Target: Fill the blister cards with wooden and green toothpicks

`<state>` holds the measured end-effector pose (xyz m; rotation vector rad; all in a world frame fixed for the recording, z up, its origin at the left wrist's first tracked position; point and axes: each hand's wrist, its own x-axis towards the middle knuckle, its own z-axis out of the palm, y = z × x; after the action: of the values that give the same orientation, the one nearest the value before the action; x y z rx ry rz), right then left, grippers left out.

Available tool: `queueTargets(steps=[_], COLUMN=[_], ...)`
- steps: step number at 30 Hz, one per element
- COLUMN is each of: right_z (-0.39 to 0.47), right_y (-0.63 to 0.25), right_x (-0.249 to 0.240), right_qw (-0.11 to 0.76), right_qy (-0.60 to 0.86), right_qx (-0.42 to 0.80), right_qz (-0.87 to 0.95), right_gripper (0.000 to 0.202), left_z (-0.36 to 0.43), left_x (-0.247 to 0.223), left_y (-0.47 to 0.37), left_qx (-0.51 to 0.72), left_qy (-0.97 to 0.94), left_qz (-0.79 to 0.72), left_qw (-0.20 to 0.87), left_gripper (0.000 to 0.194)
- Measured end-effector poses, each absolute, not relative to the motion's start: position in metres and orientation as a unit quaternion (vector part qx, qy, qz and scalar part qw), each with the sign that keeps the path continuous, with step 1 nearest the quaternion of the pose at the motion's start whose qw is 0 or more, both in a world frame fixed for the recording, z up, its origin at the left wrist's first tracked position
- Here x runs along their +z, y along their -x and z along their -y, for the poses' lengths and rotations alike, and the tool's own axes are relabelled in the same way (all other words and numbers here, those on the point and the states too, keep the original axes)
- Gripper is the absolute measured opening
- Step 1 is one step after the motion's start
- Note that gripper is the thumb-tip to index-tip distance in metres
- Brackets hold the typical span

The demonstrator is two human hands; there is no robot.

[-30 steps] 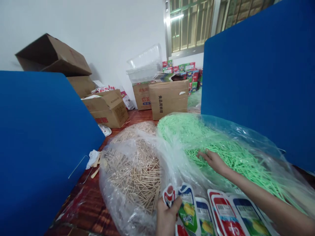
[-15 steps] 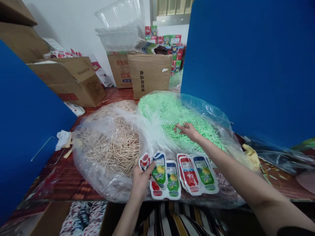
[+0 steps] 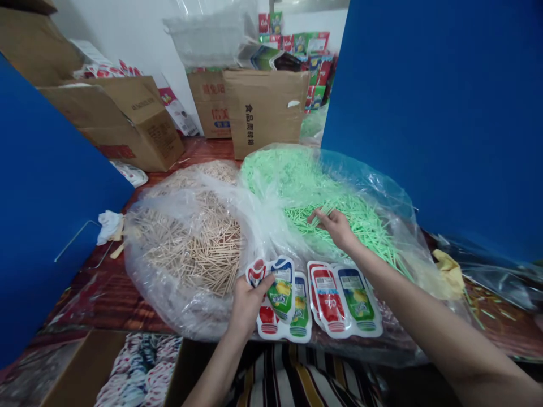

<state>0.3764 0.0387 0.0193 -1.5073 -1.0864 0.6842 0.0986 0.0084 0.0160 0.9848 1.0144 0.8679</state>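
Observation:
My left hand (image 3: 250,299) is closed on a bottle-shaped double pouch (image 3: 282,291), one half red and one half green with "Sprite" on it, thumb across its front. Beneath it lies another red-and-green pouch (image 3: 301,316). To the right rest more of these pouches (image 3: 331,302), overlapping, with a red "Cola" half and a green half face up. My right hand (image 3: 337,229) is over a clear bag of light green sticks (image 3: 360,223), fingers pinched round a few green sticks (image 3: 321,213). Left of it, a second clear bag holds tan sticks (image 3: 216,243).
Cardboard boxes (image 3: 267,113) stand at the back, with clear plastic trays (image 3: 212,39) and stacked red-green packs (image 3: 316,68) behind. Blue panels (image 3: 432,113) flank the table on both sides. An open carton with several packed pouches (image 3: 139,367) sits below the table edge at left.
The camera view has shifted slightly. My right hand has lifted a little, with the green sticks showing more clearly in its fingers. My left hand keeps its hold on the pouch.

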Motion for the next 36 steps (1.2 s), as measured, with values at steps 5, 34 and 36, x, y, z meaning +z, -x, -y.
queueTargets(steps=[5,34,36], right_z=[-0.027,-0.010,-0.010], right_y=[-0.357,-0.272,-0.271], right_x=[0.036,0.072,0.072], right_qw=[0.626,0.465,0.458], right_qy=[0.545,0.488,0.483], right_qx=[0.402,0.475,0.512], right_qz=[0.386,0.566,0.543], right_gripper=[0.035,0.033,0.033], left_z=[-0.010,-0.018,-0.020], left_x=[0.017,0.023,0.026], left_y=[-0.106,-0.110,-0.113], left_qx=[0.378,0.426,0.417], left_qy=[-0.441,-0.448,-0.461], left_qz=[-0.449,-0.406,-0.399], left_qw=[0.679,0.673,0.674], left_gripper=[0.032,0.033,0.034])
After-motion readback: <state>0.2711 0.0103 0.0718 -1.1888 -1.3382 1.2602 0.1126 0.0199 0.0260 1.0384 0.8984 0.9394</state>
